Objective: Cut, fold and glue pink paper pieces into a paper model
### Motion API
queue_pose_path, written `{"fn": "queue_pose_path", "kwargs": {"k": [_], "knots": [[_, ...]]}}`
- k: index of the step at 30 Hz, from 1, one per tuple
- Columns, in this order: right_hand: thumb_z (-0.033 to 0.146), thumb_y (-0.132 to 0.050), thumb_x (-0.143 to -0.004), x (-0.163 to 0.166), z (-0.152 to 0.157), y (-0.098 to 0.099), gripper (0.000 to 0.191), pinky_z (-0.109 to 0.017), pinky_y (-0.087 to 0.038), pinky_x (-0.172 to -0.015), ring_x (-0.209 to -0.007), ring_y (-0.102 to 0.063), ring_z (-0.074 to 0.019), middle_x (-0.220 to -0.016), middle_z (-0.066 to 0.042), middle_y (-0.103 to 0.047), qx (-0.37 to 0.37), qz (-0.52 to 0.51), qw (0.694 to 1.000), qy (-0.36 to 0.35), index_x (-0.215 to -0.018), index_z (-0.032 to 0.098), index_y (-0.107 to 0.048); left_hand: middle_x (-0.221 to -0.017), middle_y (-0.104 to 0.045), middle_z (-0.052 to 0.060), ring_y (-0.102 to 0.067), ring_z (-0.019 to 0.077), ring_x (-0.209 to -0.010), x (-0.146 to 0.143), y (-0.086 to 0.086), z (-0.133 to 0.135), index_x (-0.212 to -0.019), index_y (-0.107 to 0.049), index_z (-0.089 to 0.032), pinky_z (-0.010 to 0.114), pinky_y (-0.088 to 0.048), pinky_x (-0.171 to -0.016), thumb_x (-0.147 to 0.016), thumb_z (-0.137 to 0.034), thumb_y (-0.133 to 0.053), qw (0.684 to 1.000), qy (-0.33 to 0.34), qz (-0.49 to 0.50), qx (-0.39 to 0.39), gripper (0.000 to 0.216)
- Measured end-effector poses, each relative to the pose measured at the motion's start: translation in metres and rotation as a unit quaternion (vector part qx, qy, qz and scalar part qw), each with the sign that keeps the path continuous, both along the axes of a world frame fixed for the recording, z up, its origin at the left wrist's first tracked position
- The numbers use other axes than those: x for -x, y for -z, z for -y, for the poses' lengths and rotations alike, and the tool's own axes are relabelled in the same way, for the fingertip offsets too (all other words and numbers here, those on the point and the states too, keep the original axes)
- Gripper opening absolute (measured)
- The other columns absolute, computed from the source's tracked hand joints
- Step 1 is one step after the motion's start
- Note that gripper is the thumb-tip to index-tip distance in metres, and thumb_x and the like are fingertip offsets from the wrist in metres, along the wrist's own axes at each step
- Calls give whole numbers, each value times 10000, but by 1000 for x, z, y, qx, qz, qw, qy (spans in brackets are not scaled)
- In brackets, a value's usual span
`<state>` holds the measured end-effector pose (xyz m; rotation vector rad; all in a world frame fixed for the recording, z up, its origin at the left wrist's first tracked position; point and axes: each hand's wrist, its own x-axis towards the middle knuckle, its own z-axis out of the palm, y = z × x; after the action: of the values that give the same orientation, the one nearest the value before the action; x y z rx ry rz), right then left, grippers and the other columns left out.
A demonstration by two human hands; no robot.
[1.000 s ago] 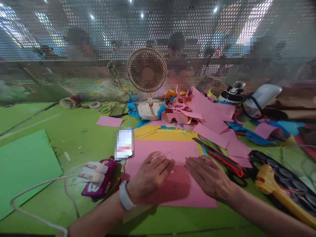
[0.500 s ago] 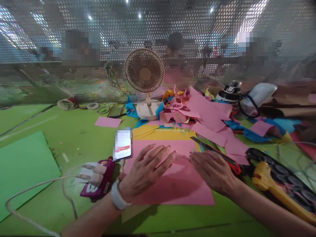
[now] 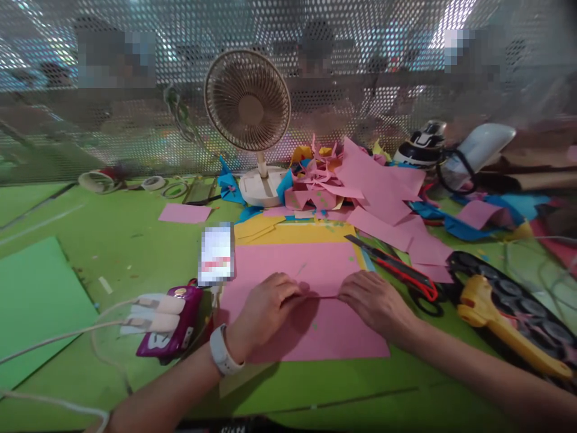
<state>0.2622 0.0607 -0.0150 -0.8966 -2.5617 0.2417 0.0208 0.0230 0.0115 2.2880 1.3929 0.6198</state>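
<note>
Between my two hands runs a narrow pink paper strip (image 3: 323, 297), low over a large pink sheet (image 3: 342, 337). My left hand (image 3: 268, 310), with a white band on its wrist, has its fingers curled and pinches the left end of the strip. The other end is gripped in the bent fingertips of my right hand (image 3: 378, 307). How much paper lies under the fingers is hidden. Yellow sheets (image 3: 306, 232) show from beneath the pink sheet's far edge. A red and black utility knife (image 3: 396, 267) lies beyond my right hand, near the dark handles of scissors (image 3: 426, 304).
Left of the sheet are a phone (image 3: 217, 254), a purple power bank (image 3: 174, 325) with white cables and a green sheet (image 3: 31, 300). A fan (image 3: 249, 108) and pink paper scraps (image 3: 374, 186) stand behind. A yellow-handled tool (image 3: 500, 325) rests on a black tray (image 3: 518, 300) at right.
My fingers have gone from stretched out flat to curled and pinching, and the pink strip now shows between them. The camera view has tilted a little downward.
</note>
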Motion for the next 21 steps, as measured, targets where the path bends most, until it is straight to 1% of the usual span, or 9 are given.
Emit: {"fn": "queue_pose_path", "kwargs": {"k": [3,6,11,14,16,18,19,20,21], "knots": [[174,-489,-884,5,-6,-5,149,-316,-410,-711,-781,-543,-172,-797,-36,-603,63,-11,997,38,-784,175,-600,-848,-604,25,-569,139,-799,-3,-1,-1,-829,-621,-177,285,-474,-717,-891,-296,-488,998,-45,30,37,189],[192,-530,-856,8,-12,-8,122,-309,-422,-706,-755,-546,-166,-767,-22,-584,89,-6,994,63,-742,185,-574,-814,-599,15,-570,129,-761,-4,0,-3,-796,-618,-175,267,-476,-681,-877,-263,-509,997,-71,18,39,161],[222,-553,-833,10,-14,-6,123,-294,-436,-670,-720,-552,-160,-732,-13,-568,73,21,993,87,-714,194,-553,-796,-588,20,-567,145,-733,0,2,-2,-780,-598,-171,282,-477,-638,-854,-181,-510,995,-90,-27,-11,116],[227,-549,-835,10,-15,-5,116,-286,-437,-651,-714,-555,-159,-735,-12,-567,82,26,992,91,-723,196,-551,-845,-606,50,-572,184,-772,-1,1,3,-816,-597,-156,356,-471,-684,-875,-173,-460,986,-102,-120,-59,151],[220,-541,-839,10,-15,-4,114,-289,-438,-664,-724,-557,-161,-740,-12,-566,94,29,991,95,-727,196,-547,-1020,-616,86,-568,222,-925,-7,2,8,-980,-594,-144,425,-439,-802,-894,-135,-397,975,-70,-177,-119,215],[213,-533,-841,10,-15,-4,123,-288,-441,-666,-733,-559,-163,-743,-16,-564,101,34,989,100,-720,195,-539,-1287,-500,107,-435,234,-1189,-16,5,14,-1233,-467,-125,451,-326,-984,-909,-120,-346,965,25,-196,-169,346],[209,-530,-840,11,-15,-4,129,-285,-442,-662,-730,-559,-163,-741,-17,-563,101,35,989,103,-712,195,-535,-1367,-422,111,-341,227,-1273,-20,7,17,-1308,-386,-110,443,-258,-1045,-922,-167,-343,962,79,-199,-169,393],[210,-529,-840,11,-15,-4,136,-281,-443,-654,-726,-560,-162,-738,-17,-562,99,36,989,105,-704,196,-530,-1408,-363,121,-272,224,-1315,-24,10,19,-1351,-320,-93,427,-217,-1076,-931,-273,-353,963,108,-198,-150,458],[211,-527,-840,11,-16,-3,143,-277,-444,-647,-721,-560,-161,-733,-17,-562,96,36,989,105,-698,198,-526,-1429,-322,134,-227,231,-1335,-28,12,21,-1376,-269,-79,425,-194,-1090,-922,-416,-348,967,109,-187,-134,571]]}}
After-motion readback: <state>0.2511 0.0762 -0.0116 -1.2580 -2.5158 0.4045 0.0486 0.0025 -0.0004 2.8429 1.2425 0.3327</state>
